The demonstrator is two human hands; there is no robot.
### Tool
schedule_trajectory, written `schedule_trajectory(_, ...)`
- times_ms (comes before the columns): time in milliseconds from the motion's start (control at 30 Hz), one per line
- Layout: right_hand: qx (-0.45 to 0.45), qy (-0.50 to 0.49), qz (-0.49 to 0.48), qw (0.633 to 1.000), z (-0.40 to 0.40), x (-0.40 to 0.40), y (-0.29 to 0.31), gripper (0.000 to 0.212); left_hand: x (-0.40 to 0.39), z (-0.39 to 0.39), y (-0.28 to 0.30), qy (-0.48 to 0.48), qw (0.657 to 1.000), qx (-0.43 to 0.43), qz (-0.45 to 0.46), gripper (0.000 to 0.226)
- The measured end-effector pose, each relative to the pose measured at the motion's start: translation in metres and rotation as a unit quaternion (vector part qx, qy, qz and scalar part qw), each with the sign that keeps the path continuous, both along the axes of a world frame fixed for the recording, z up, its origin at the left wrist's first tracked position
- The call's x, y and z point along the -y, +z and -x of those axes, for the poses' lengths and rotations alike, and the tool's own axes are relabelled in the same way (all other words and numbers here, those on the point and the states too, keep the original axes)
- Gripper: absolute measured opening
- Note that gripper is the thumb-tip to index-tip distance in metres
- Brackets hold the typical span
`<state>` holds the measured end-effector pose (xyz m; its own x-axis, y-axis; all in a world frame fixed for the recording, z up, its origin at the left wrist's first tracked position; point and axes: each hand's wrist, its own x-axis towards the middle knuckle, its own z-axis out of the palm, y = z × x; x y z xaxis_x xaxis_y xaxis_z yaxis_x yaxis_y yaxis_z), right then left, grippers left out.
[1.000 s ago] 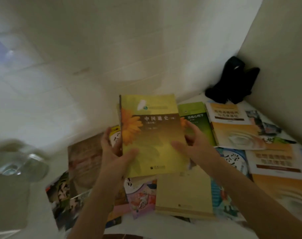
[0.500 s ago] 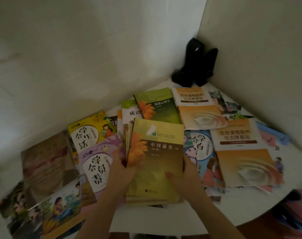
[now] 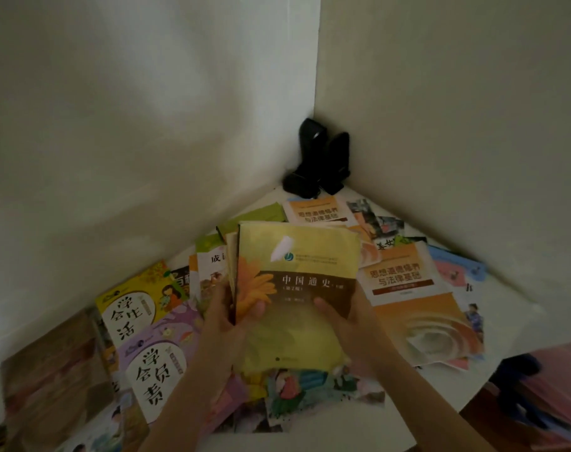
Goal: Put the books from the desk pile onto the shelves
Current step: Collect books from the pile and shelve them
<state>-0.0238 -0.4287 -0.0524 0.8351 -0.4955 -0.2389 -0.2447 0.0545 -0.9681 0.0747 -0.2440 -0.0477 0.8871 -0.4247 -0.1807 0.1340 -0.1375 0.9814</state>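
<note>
A small stack of books topped by a yellow book with an orange flower (image 3: 297, 288) is lifted off the desk, tilted toward me. My left hand (image 3: 227, 316) grips the stack's left edge, thumb on the cover. My right hand (image 3: 349, 321) holds the right side, thumb on the cover and fingers underneath. Many more books lie spread flat over the white desk (image 3: 342, 429): a yellow children's book (image 3: 130, 308), a purple one (image 3: 153, 370), and two orange-and-white textbooks (image 3: 417, 308) (image 3: 316, 212). No shelf is in view.
Two black speakers (image 3: 320, 164) stand in the far corner where the two pale walls meet. The desk's front right edge (image 3: 473, 399) drops to a wooden floor with dark and pink things. A brown book (image 3: 52, 376) lies at the left.
The stack went down toward the desk half a second ago and now is raised again, higher and tilted toward me. The view has swung right and steadied on the corner.
</note>
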Motion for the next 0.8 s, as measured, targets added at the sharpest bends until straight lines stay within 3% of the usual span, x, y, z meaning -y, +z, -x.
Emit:
schedule_trajectory(133,0.053,-0.021,0.109,0.992,0.01,0.018,0.009,0.048,0.027,-0.019,0.016,-0.086,0.991,0.103,-0.011,0.046)
schedule_trajectory(233,0.023,-0.01,0.143,0.989,0.02,0.021,-0.013,0.052,0.036,-0.019,-0.001,-0.114,0.989,0.076,-0.05,0.065)
schedule_trajectory(333,-0.001,-0.028,0.121,0.992,0.028,0.021,-0.041,0.065,0.035,-0.01,-0.022,-0.111,0.988,0.054,-0.096,0.07)
schedule_trajectory(433,-0.02,-0.023,0.125,0.992,0.027,0.02,-0.052,0.04,0.036,-0.013,-0.03,-0.113,0.987,0.043,-0.102,0.073)
schedule_trajectory(500,-0.023,-0.04,0.124,0.991,0.023,0.019,-0.054,0.04,0.038,-0.015,-0.032,-0.128,0.985,0.044,-0.11,0.069)
schedule_trajectory(633,0.022,-0.054,0.13,0.99,0.018,0.019,-0.051,0.07,0.044,-0.017,-0.032,-0.095,0.986,0.054,-0.122,0.05)
schedule_trajectory(733,0.024,-0.058,0.098,0.993,0.011,0.029,-0.043,0.066,0.059,-0.018,-0.015,-0.089,0.99,0.049,-0.102,0.026)
schedule_trajectory(800,0.0,-0.065,0.105,0.992,0.008,0.047,-0.031,0.053,0.076,-0.013,0.004,-0.065,0.994,0.019,-0.088,0.037)
